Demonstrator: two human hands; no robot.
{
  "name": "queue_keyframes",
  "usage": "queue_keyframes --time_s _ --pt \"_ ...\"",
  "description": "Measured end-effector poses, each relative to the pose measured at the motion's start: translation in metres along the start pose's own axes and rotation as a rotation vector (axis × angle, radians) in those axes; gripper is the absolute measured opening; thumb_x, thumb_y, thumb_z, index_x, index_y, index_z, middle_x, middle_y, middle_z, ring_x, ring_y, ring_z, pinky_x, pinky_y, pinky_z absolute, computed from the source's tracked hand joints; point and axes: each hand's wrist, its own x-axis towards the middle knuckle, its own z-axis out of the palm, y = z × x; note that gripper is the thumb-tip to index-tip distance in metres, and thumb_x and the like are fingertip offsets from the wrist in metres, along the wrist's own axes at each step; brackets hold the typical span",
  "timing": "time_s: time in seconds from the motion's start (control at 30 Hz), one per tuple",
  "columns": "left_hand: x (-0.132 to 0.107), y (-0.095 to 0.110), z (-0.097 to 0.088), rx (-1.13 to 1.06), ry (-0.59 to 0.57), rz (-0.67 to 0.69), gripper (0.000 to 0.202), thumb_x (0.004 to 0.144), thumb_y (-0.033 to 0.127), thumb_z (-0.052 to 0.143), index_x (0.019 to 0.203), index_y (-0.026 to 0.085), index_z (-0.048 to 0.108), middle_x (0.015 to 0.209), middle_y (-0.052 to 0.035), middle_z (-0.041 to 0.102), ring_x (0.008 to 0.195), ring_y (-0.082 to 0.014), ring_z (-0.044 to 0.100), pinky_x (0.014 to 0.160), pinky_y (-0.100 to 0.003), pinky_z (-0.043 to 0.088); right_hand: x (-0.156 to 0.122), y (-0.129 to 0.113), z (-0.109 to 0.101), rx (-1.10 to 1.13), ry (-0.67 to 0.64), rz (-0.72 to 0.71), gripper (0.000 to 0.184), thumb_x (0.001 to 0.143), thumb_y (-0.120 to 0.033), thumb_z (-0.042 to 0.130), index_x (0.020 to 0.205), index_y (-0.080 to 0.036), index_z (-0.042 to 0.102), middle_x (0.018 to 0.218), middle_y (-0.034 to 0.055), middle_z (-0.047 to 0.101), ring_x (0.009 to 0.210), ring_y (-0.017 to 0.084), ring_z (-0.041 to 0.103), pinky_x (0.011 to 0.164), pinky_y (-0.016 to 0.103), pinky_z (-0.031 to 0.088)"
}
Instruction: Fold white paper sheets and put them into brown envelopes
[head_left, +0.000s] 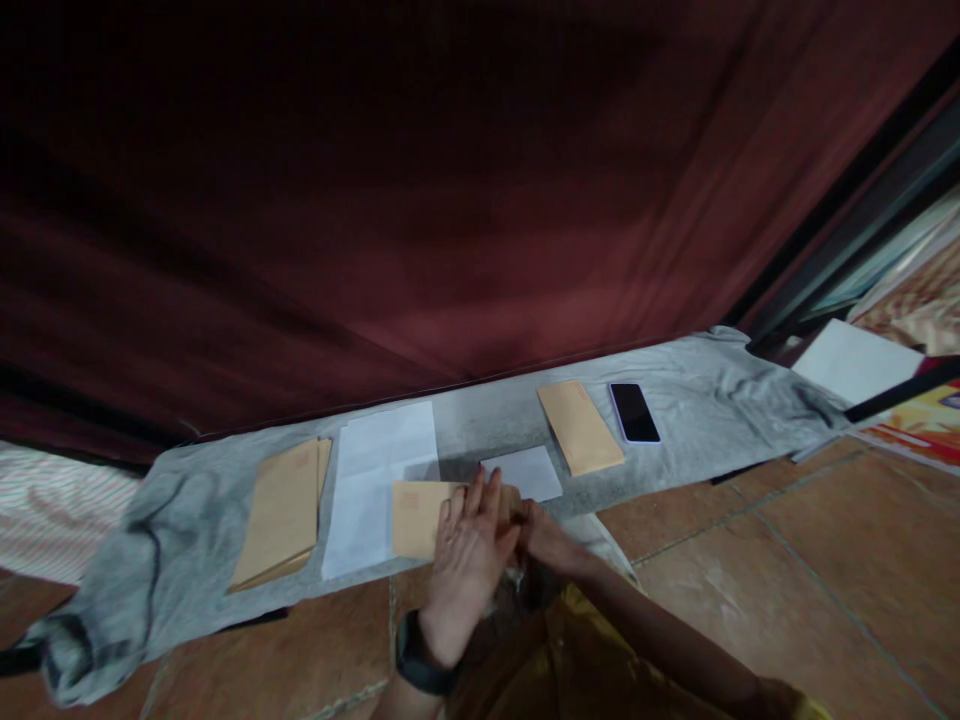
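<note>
A brown paper envelope [420, 515] lies crosswise in front of me, its left part resting over the white sheets. My left hand [472, 545], with a dark watch on the wrist, is laid flat across the envelope, fingers stretched out. At the envelope's right end my right hand [546, 538] has its fingers closed on the edge, partly hidden behind the left hand. Just beyond the hands is a smaller piece of white paper [531, 470], apparently folded. Larger white sheets [382, 460] lie to the left.
A stack of brown envelopes [281, 510] sits farther left on the grey cloth [480, 415]. On the right are another brown envelope [581, 428] and a phone [635, 413]. A dark red curtain [480, 250] hangs behind the cloth; floor tiles [787, 560] show in front.
</note>
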Motion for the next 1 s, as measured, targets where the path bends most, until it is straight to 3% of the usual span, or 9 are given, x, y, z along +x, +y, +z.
queue_keyframes --time_s 0.1,0.17,0.27,0.43,0.63,0.87,1.0 --pt "-0.008 -0.035 0.009 -0.016 0.010 0.073 0.101 0.072 0.037 0.079 0.158 0.027 0.026 0.167 -0.0157 0.023 0.153 -0.0379 0.022 0.120 -0.064 0.021 -0.005 -0.003 -0.017 0.086 0.017 0.050 0.024 0.080 -0.042 0.067 0.086 -0.021 0.076 0.077 0.0018 0.073 0.079 0.023 0.069 0.082 0.037 0.057" --pt "-0.013 -0.054 0.018 -0.044 -0.050 0.105 0.113 0.067 0.038 0.081 0.160 0.028 0.017 0.168 -0.0161 0.017 0.154 -0.0376 0.016 0.120 -0.066 0.018 -0.006 -0.006 -0.024 0.123 0.013 0.076 0.023 0.077 -0.043 0.069 0.083 -0.021 0.075 0.076 0.0013 0.073 0.077 0.022 0.069 0.084 0.039 0.056" --pt "-0.021 -0.068 0.028 -0.027 -0.044 0.150 0.116 0.064 0.032 0.080 0.160 0.029 0.014 0.169 -0.0161 0.012 0.155 -0.0365 0.013 0.122 -0.064 0.013 -0.007 -0.011 -0.031 0.120 -0.046 0.092 0.024 0.073 -0.044 0.073 0.079 -0.020 0.075 0.072 0.0006 0.073 0.076 0.022 0.068 0.085 0.039 0.055" --pt "-0.031 -0.059 0.029 -0.003 -0.053 0.211 0.113 0.065 0.034 0.077 0.159 0.030 0.014 0.169 -0.0151 0.013 0.155 -0.0374 0.015 0.121 -0.066 0.014 -0.010 -0.014 -0.035 0.062 -0.133 0.120 0.026 0.073 -0.043 0.074 0.082 -0.019 0.076 0.071 -0.0014 0.072 0.075 0.020 0.066 0.080 0.034 0.054" --pt "-0.038 -0.053 0.036 -0.032 -0.049 0.207 0.113 0.065 0.030 0.075 0.160 0.027 0.014 0.162 -0.0168 0.032 0.150 -0.0381 0.030 0.122 -0.064 0.014 -0.010 -0.007 -0.032 0.100 -0.183 0.142 0.026 0.071 -0.042 0.075 0.081 -0.018 0.077 0.076 -0.0007 0.072 0.076 0.020 0.066 0.081 0.034 0.054" --pt "-0.040 -0.061 0.041 -0.012 0.019 0.185 0.105 0.065 0.021 0.065 0.159 0.026 0.019 0.159 -0.0150 0.037 0.148 -0.0379 0.032 0.121 -0.062 0.018 0.001 0.001 -0.027 0.064 -0.100 0.093 0.021 0.072 -0.032 0.072 0.086 -0.017 0.076 0.075 -0.0016 0.071 0.076 0.020 0.068 0.081 0.036 0.056" --pt "-0.039 -0.062 0.042 -0.050 0.025 0.166 0.105 0.066 0.021 0.063 0.160 0.024 0.015 0.156 -0.0159 0.040 0.147 -0.0367 0.034 0.121 -0.062 0.018 0.006 0.011 -0.023 0.076 -0.059 0.045 0.024 0.076 -0.036 0.073 0.090 -0.016 0.073 0.076 -0.0008 0.071 0.077 0.020 0.068 0.078 0.033 0.056"
